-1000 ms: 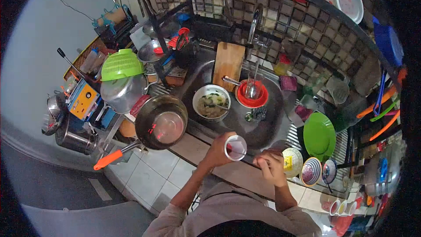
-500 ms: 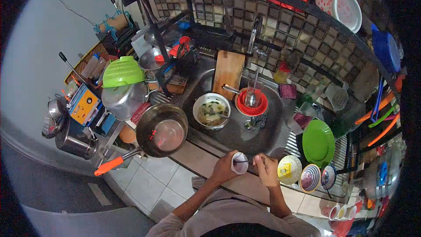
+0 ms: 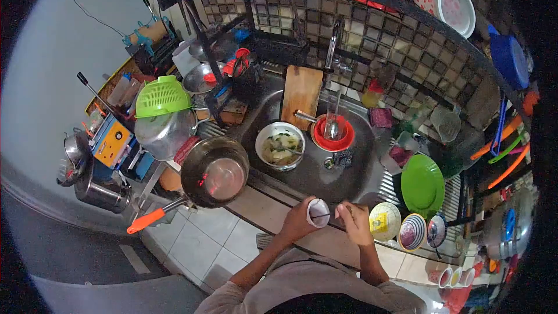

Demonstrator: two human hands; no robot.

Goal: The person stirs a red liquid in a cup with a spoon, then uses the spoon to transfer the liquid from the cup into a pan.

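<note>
The sink point(image 3: 325, 181) is set into the table point(image 3: 261, 204), whose front strip lies below both hands. The pan point(image 3: 196, 166) sits at the sink's front left corner, its handle jutting past the table's front edge, probably for want of room (glare hides whether it holds liquid). Near the sink's middle, the bowl point(image 3: 261, 144) contains pale and green scraps plus a spoon; to its right, the red bowl point(image 3: 350, 138) holds a glass point(image 3: 333, 117), perhaps nested to save space. Over the table's strip, the left hand point(image 3: 298, 221) has its grip wrapped round the cup point(image 3: 317, 206), mouth tipped up, seemingly to steady it; the right hand point(image 3: 356, 224) pinches a thin rod point(image 3: 325, 216) that reaches into that mouth. I cannot tell the cup's contents.
</note>
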